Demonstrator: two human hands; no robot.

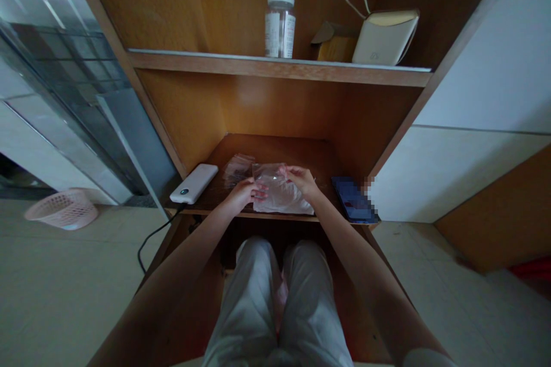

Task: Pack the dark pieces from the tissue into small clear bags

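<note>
"One clear plastic bag (282,198) is held where, and how?"

"On the wooden bench (275,152), pinched by the right-hand grip (301,182), with the left-hand grip (243,195) spread on it; a small stack of plastic bags (238,169) lies nearby."

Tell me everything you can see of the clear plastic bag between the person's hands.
The clear plastic bag is thin, glossy and crumpled, with a whitish sheen; whether anything is inside cannot be told. It lies roughly flat on the wooden shelf, near the shelf's front edge, with one corner pointing toward the front right. The fingers of the left hand touch its left side, and those of the right hand touch its upper edge.
</note>
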